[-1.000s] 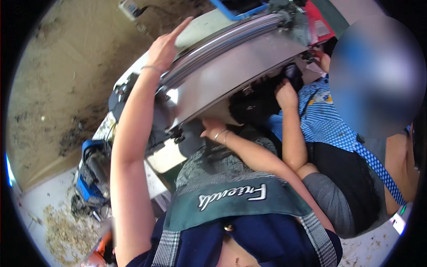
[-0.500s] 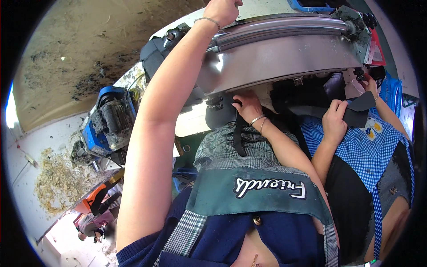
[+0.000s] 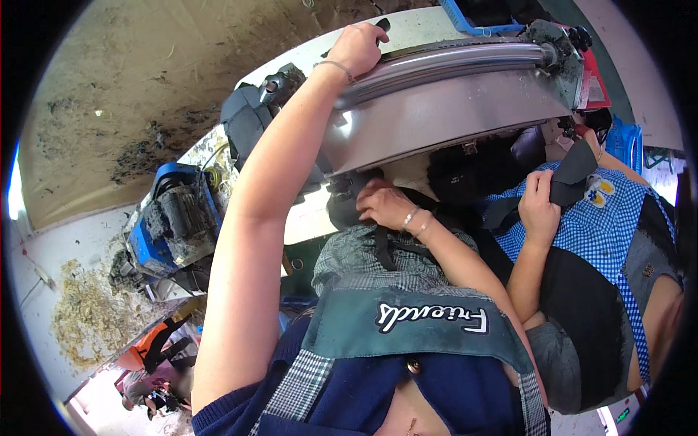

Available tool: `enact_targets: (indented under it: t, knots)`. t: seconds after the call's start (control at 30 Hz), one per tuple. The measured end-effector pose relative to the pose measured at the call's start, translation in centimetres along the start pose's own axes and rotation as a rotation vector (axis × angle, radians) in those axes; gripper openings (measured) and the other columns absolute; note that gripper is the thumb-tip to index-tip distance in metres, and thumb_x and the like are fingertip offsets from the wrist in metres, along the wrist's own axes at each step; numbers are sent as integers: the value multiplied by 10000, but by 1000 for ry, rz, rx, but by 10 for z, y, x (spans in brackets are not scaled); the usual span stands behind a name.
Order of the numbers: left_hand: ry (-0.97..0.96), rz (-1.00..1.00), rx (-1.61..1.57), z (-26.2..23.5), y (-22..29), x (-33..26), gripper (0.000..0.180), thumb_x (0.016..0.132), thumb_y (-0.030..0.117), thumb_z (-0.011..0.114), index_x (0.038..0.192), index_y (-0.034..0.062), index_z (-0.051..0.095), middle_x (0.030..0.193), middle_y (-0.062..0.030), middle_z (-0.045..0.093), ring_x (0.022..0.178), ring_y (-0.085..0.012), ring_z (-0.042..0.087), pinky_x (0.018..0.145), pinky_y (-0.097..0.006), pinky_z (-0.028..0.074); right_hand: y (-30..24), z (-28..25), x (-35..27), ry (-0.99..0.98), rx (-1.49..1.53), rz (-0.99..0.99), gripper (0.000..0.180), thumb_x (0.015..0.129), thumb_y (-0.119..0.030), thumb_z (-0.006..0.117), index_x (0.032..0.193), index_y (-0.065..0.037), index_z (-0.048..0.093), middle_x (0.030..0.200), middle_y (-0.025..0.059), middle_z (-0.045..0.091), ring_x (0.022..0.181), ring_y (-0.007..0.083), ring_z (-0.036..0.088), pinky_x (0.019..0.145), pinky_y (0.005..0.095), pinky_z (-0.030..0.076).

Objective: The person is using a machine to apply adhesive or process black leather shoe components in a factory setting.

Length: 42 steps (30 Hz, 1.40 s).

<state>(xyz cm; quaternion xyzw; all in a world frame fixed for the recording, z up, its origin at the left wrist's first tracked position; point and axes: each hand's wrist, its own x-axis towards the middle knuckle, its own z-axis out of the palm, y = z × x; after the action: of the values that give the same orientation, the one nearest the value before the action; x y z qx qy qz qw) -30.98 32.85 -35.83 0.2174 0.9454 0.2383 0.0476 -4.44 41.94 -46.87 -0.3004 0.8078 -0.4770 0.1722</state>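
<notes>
My left hand (image 3: 356,49) is reached out beyond the long metal roller (image 3: 458,59) of a machine. Its fingers are closed around a thin black piece (image 3: 383,26), whose dark ends stick out past the hand. Close to my lap, below the machine's front edge, my right hand (image 3: 389,206) has its fingers bent over a black sheet piece (image 3: 343,212); the fingertips are partly blurred against it. Between the two hands slopes the machine's smooth metal plate (image 3: 436,116). A dark strap hangs over my checked apron (image 3: 356,254).
At right a co-worker in a blue checked apron (image 3: 592,240) holds a black piece (image 3: 574,174) near my right arm. A blue motor unit (image 3: 174,218) coated in dark scraps stands at left. A blue basket (image 3: 465,20) sits behind the roller. Black material (image 3: 243,120) lies at the machine's left end.
My left hand has come slightly down and nearer the roller, and the black piece now shows in it. My right hand has shifted left and down over the black sheet piece.
</notes>
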Motion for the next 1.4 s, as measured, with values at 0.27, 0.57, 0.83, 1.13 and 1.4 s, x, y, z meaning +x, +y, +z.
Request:
enact_targets:
  t: [0.27, 0.57, 0.83, 1.13, 1.4]
  knots:
    - [-303, -136, -177, -9, 3, -2, 337, 850, 308, 587, 1040, 49, 687, 976, -181, 683, 935, -298, 650, 835, -371, 484, -93, -146, -23, 729, 283, 424, 153, 819, -59, 688, 942, 17, 637, 824, 112, 677, 730, 146, 634, 644, 269, 482]
    - [-477, -257, -153, 1, 34, 13, 764, 802, 707, 509, 972, -15, 693, 870, -154, 668, 827, -245, 635, 770, -365, 480, -41, -189, 19, 1034, -650, 250, 244, 747, -112, 734, 919, -23, 586, 797, 148, 634, 737, 318, 622, 704, 397, 500]
    - [15, 206, -296, -83, 90, -19, 180, 712, -47, 678, 875, -41, 604, 826, -225, 662, 822, -292, 674, 716, -348, 507, 23, -38, 2, 66, -51, 446, 449, 760, -444, 714, 926, -35, 636, 937, 152, 665, 918, 336, 627, 820, 405, 483]
    - [538, 197, -99, -195, 1, 12, 257, 769, -79, 643, 1024, -50, 648, 969, -176, 687, 947, -195, 633, 836, -287, 488, -11, 0, 6, -221, -45, 318, 280, 814, -187, 634, 1062, -56, 645, 972, 187, 657, 947, 356, 621, 827, 444, 490]
    - [857, 231, 75, -247, -67, -117, 218, 764, -88, 593, 940, 1, 685, 876, -147, 697, 794, -210, 661, 716, -332, 512, -33, -27, 5, -375, -145, 207, 198, 847, -187, 600, 847, 11, 609, 844, 237, 633, 845, 422, 604, 744, 482, 482]
